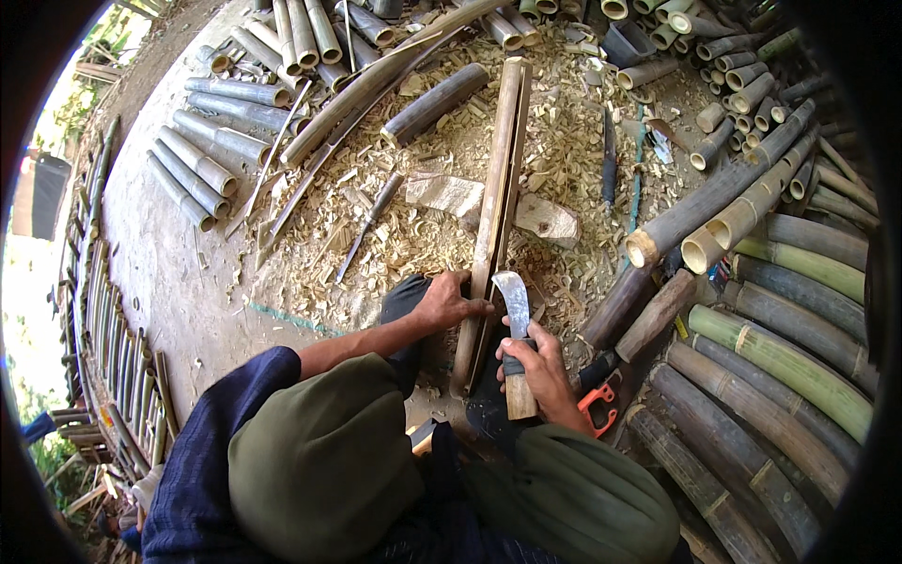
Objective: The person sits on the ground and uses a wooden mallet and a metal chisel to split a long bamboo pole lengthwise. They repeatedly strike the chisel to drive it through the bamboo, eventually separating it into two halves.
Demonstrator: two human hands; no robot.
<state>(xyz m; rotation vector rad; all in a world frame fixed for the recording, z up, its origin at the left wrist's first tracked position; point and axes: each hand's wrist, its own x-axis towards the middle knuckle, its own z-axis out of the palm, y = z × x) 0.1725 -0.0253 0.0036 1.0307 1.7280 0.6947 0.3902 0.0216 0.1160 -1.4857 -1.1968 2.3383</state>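
A long, split bamboo piece (pixel 495 188) with a dark slit along it slants from between my knees out over a pale wooden block (pixel 443 195). My left hand (pixel 449 303) is closed on its near part, the thumb lying against the left edge. To the right of it, my right hand (pixel 547 376) grips a billhook knife (pixel 514 299) by its wooden handle, which has a dark band near the blade. The curved blade points upward, close beside the bamboo's right edge; I cannot tell whether they touch.
Wood shavings (pixel 413 254) cover the floor. A long-handled knife (pixel 371 226) and a dark-handled blade (pixel 609 164) lie on them. An orange saw handle (pixel 598 404) sits right of my hand. Bamboo poles (pixel 770 367) crowd the right; cut sections (pixel 221 136) lie far left.
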